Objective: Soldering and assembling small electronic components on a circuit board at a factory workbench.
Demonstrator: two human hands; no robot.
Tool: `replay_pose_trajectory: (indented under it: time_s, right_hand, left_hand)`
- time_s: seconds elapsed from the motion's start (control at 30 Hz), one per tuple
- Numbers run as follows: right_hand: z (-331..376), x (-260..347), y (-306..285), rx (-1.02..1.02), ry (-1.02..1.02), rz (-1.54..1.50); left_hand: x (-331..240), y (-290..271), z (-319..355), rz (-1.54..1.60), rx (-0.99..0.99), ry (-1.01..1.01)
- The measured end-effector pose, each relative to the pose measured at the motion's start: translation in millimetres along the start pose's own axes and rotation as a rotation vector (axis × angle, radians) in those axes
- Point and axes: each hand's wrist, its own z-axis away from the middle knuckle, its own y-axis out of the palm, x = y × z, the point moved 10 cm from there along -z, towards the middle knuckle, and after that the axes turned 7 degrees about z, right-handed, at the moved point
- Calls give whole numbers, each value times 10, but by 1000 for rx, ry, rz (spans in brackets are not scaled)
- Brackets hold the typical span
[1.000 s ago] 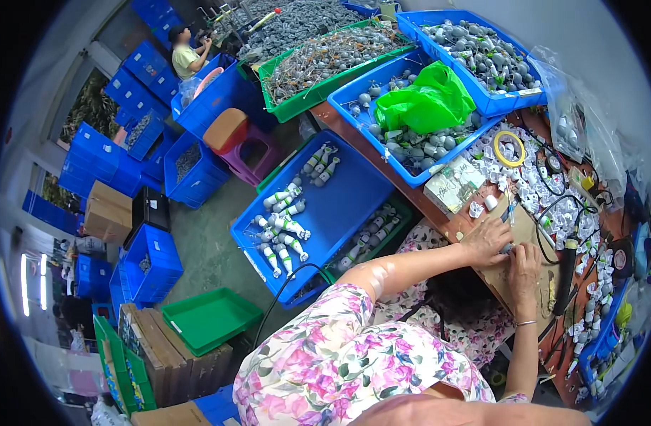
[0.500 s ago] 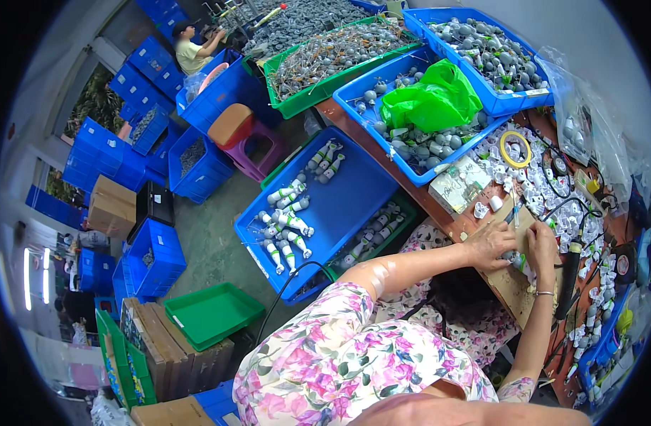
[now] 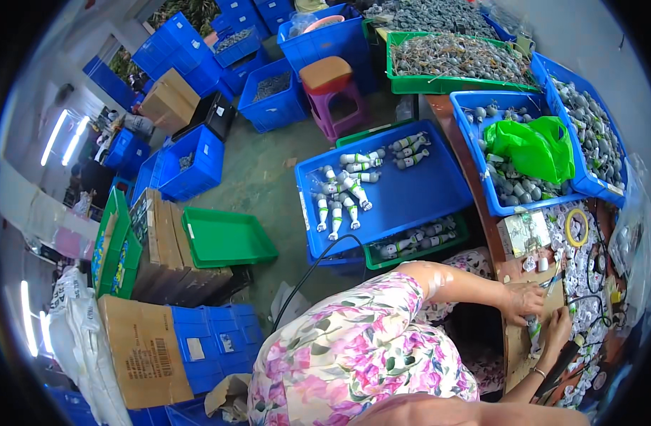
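Note:
Over a wooden board (image 3: 517,353) at the bench's edge, my left hand (image 3: 523,301) has its fingers curled down around a small white piece with a green band (image 3: 533,328). My right hand (image 3: 558,329) meets it from the other side, fingers bent and fingertips against the same piece. Part of the piece is covered by the fingers. Just past the hands, many small white plastic parts (image 3: 579,273) lie loose. A black tool handle (image 3: 558,363) is beside my right wrist, and a dark cable (image 3: 588,298) loops close to the right fingers.
To the left, a blue tray (image 3: 410,195) holds several grey-headed white pieces; a green tray (image 3: 462,238) sits lower beside it. Beyond the board are a yellow tape roll (image 3: 576,227) and a blue bin (image 3: 492,202) with a green bag (image 3: 535,149). A stool (image 3: 336,106) stands behind.
My view has swung left, so the scene sits further right and the person in the background has left the picture. Both hands remain together at the small piece, slightly shifted.

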Motion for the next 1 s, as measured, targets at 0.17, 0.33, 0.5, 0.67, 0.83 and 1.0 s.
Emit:
replay_pose_trajectory:
  time_s: [0.17, 0.33, 0.5, 0.67, 0.83, 1.0]
  right_hand:
    - [285, 72, -368, -193, 54, 35]
    - [350, -51, -393, -380, 208, -124]
    - [1103, -370, -472, -515, 460, -129]
    - [1140, -334, -375, -530, 423, -76]
    - [1086, -185, -414, -587, 355, -9]
    - [1175, -185, -497, -695, 349, -96]
  left_hand:
    - [37, -178, -5, 13, -86, 16]
    - [11, -753, -93, -60, 94, -126]
    - [-123, -498, -186, -57, 147, -98]
    - [-192, -437, -121, -76, 151, -89]
    - [-174, -521, -97, -111, 141, -101]
    - [-202, -556, -110, -92, 126, -89]
